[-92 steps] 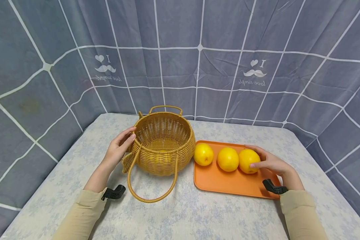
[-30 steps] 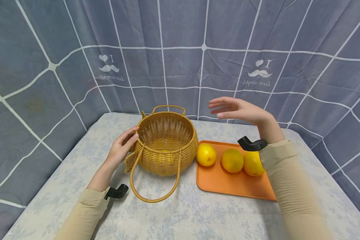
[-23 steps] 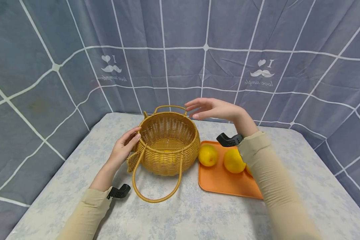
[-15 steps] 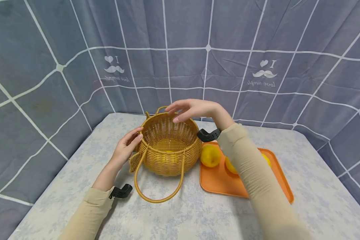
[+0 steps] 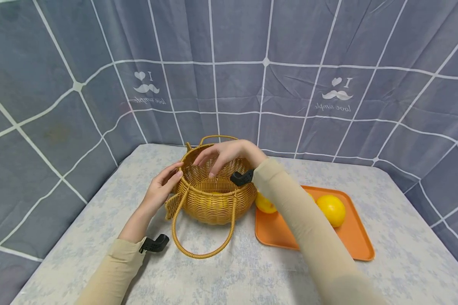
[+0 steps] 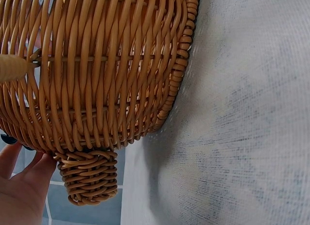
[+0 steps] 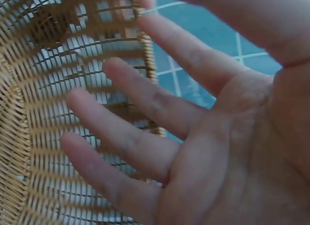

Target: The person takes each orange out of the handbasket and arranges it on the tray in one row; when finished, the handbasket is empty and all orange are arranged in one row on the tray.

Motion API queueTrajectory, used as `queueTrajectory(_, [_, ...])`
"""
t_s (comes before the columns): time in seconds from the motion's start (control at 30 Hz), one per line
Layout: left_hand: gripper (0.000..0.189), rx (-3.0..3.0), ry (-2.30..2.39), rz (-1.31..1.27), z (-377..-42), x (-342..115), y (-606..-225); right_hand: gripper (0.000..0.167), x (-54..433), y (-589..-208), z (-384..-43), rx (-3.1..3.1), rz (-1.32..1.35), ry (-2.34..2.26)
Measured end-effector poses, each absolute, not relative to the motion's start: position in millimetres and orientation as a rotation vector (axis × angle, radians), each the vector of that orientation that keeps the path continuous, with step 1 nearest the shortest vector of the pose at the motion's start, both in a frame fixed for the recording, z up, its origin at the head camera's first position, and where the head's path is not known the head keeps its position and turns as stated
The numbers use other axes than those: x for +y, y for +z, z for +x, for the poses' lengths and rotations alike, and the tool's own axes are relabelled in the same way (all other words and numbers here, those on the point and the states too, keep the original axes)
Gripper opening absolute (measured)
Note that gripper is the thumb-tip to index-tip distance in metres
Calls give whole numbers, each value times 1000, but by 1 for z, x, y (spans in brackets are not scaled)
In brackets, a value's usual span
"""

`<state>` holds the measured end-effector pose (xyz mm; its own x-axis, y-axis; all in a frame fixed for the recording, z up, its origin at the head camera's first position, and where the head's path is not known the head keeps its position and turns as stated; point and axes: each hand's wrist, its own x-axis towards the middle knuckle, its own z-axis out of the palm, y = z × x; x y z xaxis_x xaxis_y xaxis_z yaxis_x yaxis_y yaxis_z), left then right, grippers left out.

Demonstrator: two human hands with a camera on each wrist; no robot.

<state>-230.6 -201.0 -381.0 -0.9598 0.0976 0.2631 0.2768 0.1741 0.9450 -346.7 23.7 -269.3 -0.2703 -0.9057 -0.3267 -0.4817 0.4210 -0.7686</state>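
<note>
A wicker basket (image 5: pixel 213 207) stands on the table, its front handle (image 5: pixel 204 256) folded down and its back handle (image 5: pixel 219 136) up. My left hand (image 5: pixel 158 190) rests its thumb and fingertips against the basket's left rim. In the left wrist view the fingers (image 6: pixel 36 174) touch the weave beside a woven stub (image 6: pixel 89 179). My right hand (image 5: pixel 229 154) reaches over the basket's opening with relaxed, spread fingers and holds nothing; its palm faces the right wrist camera. A yellow patch shows through the basket's front weave.
Right of the basket lies an orange tray (image 5: pixel 356 237). On it are a yellow orange (image 5: pixel 265 205) by the basket, another orange (image 5: pixel 331 210) further right, and one mostly hidden behind my right sleeve (image 5: pixel 301 212). A grey-blue checked curtain (image 5: pixel 236 84) hangs behind the table.
My right hand has let go of the rightmost orange on the tray, lifted, swung left and dipped over the basket's opening. My left hand has stayed at the rim.
</note>
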Motion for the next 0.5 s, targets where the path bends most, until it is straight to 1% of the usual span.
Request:
queueTrajectory(0.17, [47,-2306,-1886,-371,-231,-201,-381,64,16,-282,-350,1869,-1205,-657])
queueTrajectory(0.5, [46,-2303,-1893,-365,-230,-201,-379,65,4,-295,-352,1969,-1234,-482])
